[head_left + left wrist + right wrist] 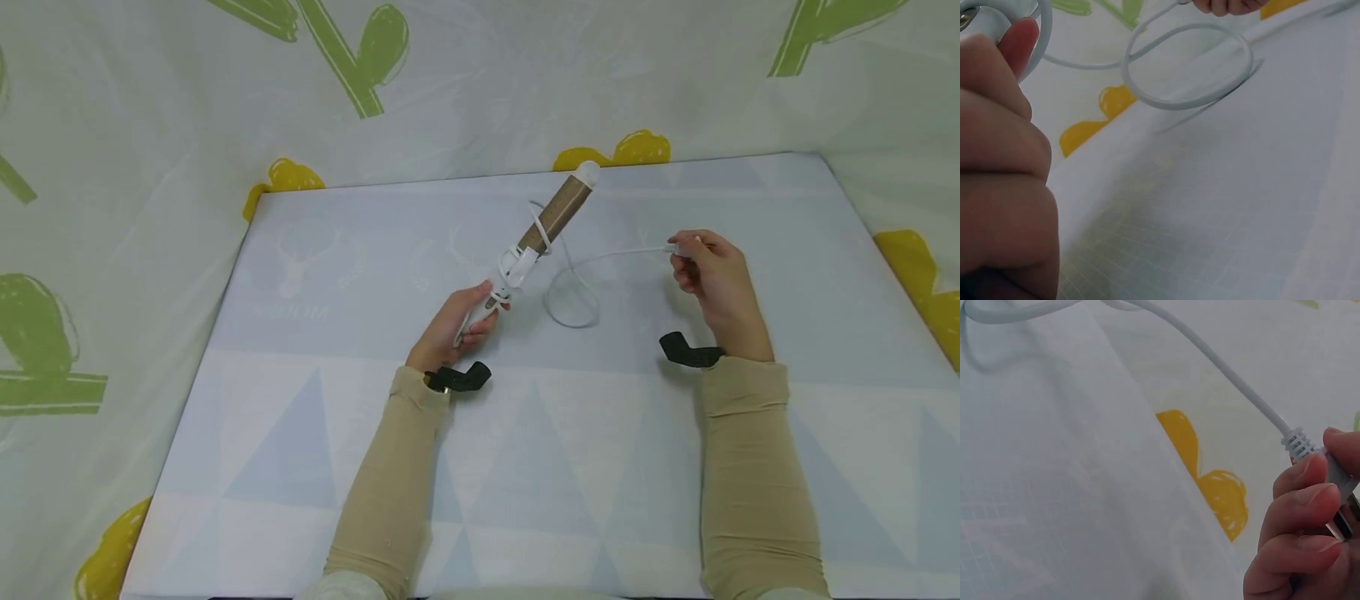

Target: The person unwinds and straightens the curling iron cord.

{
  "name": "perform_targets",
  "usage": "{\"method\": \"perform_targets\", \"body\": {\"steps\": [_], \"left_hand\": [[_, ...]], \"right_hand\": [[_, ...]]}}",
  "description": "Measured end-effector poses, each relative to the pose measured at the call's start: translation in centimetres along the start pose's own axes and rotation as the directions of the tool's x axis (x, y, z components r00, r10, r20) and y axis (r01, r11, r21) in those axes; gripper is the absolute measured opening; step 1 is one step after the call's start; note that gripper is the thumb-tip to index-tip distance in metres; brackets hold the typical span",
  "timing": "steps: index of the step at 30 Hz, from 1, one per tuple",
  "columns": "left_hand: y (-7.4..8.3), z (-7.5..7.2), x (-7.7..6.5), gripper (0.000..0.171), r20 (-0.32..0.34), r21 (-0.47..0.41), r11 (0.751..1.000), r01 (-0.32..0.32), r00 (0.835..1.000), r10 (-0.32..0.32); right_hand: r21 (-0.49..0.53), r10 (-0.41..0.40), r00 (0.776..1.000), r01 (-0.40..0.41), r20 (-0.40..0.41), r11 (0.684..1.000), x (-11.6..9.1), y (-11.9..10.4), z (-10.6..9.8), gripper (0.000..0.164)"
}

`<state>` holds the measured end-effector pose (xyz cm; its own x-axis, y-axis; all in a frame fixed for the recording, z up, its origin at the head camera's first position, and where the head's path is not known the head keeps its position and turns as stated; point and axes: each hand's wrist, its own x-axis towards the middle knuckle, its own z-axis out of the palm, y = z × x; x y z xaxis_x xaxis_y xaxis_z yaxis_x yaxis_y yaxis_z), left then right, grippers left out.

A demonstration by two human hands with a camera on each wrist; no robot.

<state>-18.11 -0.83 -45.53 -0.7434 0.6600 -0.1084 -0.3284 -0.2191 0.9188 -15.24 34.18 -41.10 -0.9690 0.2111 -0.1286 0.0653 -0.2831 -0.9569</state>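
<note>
A white curling iron [517,265] with a brown barrel [566,205] and a white tip slants up to the right over the table. My left hand [459,323] grips its white handle, fingers curled round it. White cord [572,265] is wound about the iron and loops out to the right. At the cord's end, the fingers and thumb of my right hand [712,279] pinch the white plug [1337,472], whose metal prongs show in the right wrist view. In the left wrist view the cord loop [1188,103] hangs between the two hands.
The table [285,433] has a pale cover with blue triangles and faint deer prints. A cloth [172,108] with green and yellow plant shapes surrounds it. A black strap piece [461,377] juts from the left wrist, another black piece [688,350] from the right.
</note>
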Motion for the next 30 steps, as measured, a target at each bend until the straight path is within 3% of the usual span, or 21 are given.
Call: {"method": "perform_targets", "body": {"steps": [5, 10, 16, 24, 30], "left_hand": [[-0.3, -0.1, -0.1, 0.054, -0.003, 0.048, 0.999, 0.014, 1.000, -0.014], [-0.2, 0.0, -0.1, 0.053, -0.006, 0.129, 0.991, 0.042, 0.999, -0.042], [0.1, 0.2, -0.1, 0.056, 0.010, 0.280, 0.958, 0.061, 0.998, -0.066], [0.2, 0.4, 0.0, 0.060, 0.018, 0.354, 0.933, 0.069, 0.997, -0.080], [1.7, 1.4, -0.5, 0.043, 0.045, 0.416, 0.905, 0.088, 0.992, -0.117]], "right_hand": [[-0.020, 0.009, 1.000, -0.010, -0.023, 1.000, 0.1, 0.3, 0.8, 0.029], [0.003, -0.005, 0.997, 0.005, -0.078, 1.000, 0.2, 0.5, 1.5, 0.030], [0.025, -0.016, 0.992, 0.019, -0.128, 1.000, 0.0, 0.2, 2.0, 0.036], [0.078, -0.072, 0.981, 0.087, -0.178, 0.993, -0.4, -0.5, 2.7, 0.044], [0.065, -0.095, 0.976, 0.110, -0.194, 0.992, -0.7, -1.1, 3.5, 0.042]]}}
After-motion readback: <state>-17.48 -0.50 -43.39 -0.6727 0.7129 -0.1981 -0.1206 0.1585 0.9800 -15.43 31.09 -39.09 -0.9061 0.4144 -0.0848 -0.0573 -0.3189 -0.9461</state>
